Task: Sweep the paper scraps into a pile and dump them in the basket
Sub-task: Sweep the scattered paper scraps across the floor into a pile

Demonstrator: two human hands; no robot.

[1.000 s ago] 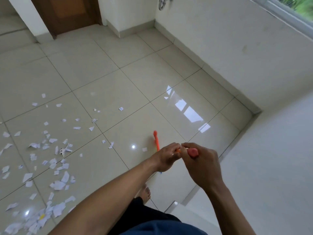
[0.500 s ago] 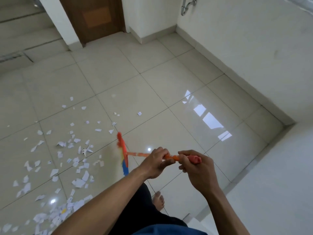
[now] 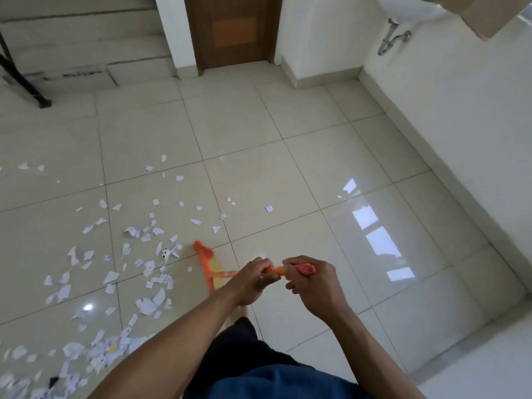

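Note:
An orange broom (image 3: 206, 262) stands on the tiled floor, its head just right of the scattered white paper scraps (image 3: 149, 266). My left hand (image 3: 250, 279) grips the broom's handle lower down. My right hand (image 3: 312, 283) grips the handle's red top end. A denser heap of scraps (image 3: 95, 351) lies at the lower left, beside my left forearm. A few single scraps (image 3: 269, 208) lie farther out, toward the middle of the floor. No basket is in view.
A white wall with a skirting edge (image 3: 437, 168) runs along the right. A brown door (image 3: 234, 30) is at the far end, a sink drain pipe (image 3: 391, 38) to its right. A black metal leg (image 3: 26, 82) stands at the far left. My bare foot (image 3: 240, 312) is under the hands.
The view has tilted up, showing the door and sink. The broom head has swung left from the right tile toward the scraps, pushing some left. Both hands keep their hold on the handle.

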